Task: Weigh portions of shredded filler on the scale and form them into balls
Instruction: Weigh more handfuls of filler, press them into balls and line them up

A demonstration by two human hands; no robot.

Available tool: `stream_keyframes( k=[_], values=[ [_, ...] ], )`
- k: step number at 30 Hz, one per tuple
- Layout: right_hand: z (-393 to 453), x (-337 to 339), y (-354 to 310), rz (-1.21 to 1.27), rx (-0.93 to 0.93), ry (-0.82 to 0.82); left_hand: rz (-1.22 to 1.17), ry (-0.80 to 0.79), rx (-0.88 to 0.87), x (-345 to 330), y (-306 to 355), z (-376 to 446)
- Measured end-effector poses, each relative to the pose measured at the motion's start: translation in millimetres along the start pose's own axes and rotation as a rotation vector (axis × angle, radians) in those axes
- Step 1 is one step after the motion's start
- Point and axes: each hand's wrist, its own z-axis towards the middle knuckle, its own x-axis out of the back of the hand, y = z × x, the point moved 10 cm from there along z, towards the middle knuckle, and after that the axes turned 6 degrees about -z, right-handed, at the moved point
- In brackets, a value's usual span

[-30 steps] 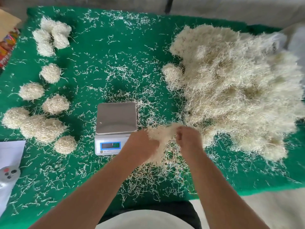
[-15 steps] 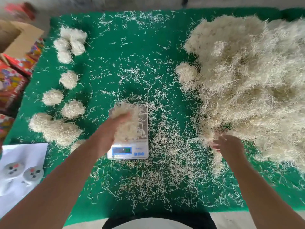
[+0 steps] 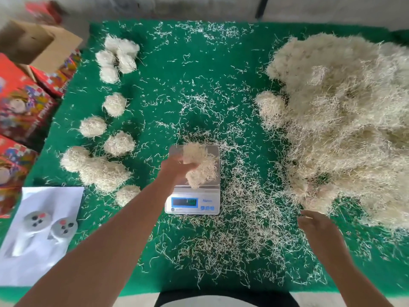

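Portion of shredded filler on the scale near the bench's front edge, held in your left hand; your right hand, fingers relaxed and empty, lies nearest the loose pile.

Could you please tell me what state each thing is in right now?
Scale: switched on, display lit, reading illegible.
Portion: on the scale, left hand touching it.
Right hand: empty, beside the pile.
Balls: formed, set aside left.
Box: open.
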Motion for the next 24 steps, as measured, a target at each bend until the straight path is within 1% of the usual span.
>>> stream_keyframes(
  k=[3, 7, 11, 13, 16, 19, 24],
  values=[
    [-6.1, -3.0, -20.4, -0.052, 0.064, 0.022, 0.041, 0.020, -0.080, 22.0, -2.7, -2.8],
    [-19.7, -17.5, -50.4, -0.063, 0.114, 0.008, 0.063, 0.148, -0.158, 67.4, -12.8, -20.8],
    [-32.2, -38.7, -78.1, -0.038, 0.175, -0.017, 0.061, 0.246, -0.193, 99.3, -32.6, -46.1],
    [-38.1, -46.3, -91.4, -0.007, 0.204, -0.032, 0.090, 0.246, -0.206, 106.6, -41.8, -55.5],
    [-42.8, -54.6, -106.8, -0.005, 0.235, -0.044, 0.045, 0.251, -0.186, 117.5, -60.5, -62.1],
    [-43.4, -61.1, -108.0, 0.042, 0.229, -0.055, 0.028, 0.258, -0.169, 123.4, -70.1, -64.1],
    [-46.3, -60.2, -103.7, -0.003, 0.252, -0.048, 0.017, 0.262, -0.206, 124.8, -66.3, -64.4]
  ],
)
